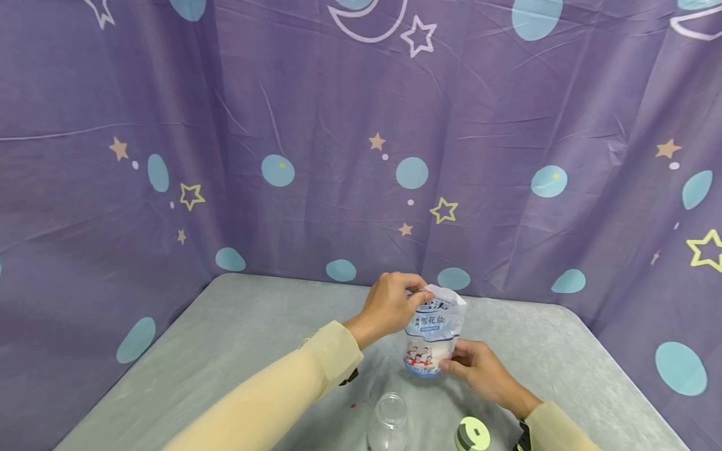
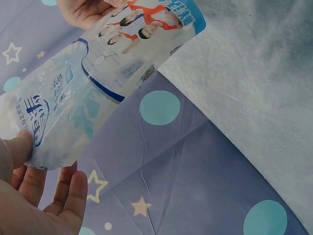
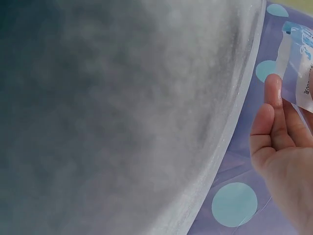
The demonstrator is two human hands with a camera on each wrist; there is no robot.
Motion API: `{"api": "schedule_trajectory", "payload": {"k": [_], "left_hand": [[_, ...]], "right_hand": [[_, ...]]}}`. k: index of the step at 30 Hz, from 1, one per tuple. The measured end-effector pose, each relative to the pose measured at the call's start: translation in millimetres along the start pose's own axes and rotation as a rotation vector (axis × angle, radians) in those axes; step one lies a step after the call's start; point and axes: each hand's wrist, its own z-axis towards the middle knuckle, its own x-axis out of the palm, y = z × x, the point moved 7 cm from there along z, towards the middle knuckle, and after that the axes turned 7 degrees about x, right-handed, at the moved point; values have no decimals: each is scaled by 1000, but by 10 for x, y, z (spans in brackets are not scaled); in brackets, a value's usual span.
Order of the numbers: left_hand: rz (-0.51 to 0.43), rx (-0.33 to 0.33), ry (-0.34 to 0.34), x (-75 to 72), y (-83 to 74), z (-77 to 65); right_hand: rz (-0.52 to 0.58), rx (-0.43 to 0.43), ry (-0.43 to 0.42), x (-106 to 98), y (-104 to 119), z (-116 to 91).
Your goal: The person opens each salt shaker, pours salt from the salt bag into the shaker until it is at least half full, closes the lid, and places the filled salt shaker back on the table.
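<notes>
A white and blue salt bag (image 1: pixel 433 332), printed with small figures in red, is held upright above the grey table. My left hand (image 1: pixel 393 304) pinches its top left corner between thumb and fingers. Low on the bag's right side, my right hand (image 1: pixel 479 371) grips the edge, thumb in front and fingers behind. In the left wrist view the bag (image 2: pixel 73 98) slants across, with the left hand (image 2: pixel 36 196) at its top end. Only part of the bag (image 3: pixel 299 68) enters the right wrist view, beside the right hand (image 3: pixel 288 142).
Close to the front edge of the picture stands a clear bottle (image 1: pixel 388 426) with its mouth uncovered. Right of it is a light green lid (image 1: pixel 472 434), cut by the picture's edge. A purple curtain (image 1: pixel 338 207) hangs behind the table (image 1: pixel 271 332).
</notes>
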Motion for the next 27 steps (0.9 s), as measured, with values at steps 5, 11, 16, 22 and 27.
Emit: {"api": "schedule_trajectory", "payload": {"k": [5, 11, 16, 22, 27], "left_hand": [[-16, -14, -21, -24, 5, -11], [-37, -11, -20, -52, 10, -38], [-30, -8, -14, -72, 22, -63], [-35, -12, 8, -91, 8, -93], [-43, -10, 18, -106, 5, -119]], "right_hand": [[3, 26, -9, -17, -19, -17], [-26, 22, -32, -44, 0, -51], [-47, 19, -38, -67, 26, -90], [-63, 0, -49, -107, 63, -142], [-59, -9, -48, -149, 90, -174]]}}
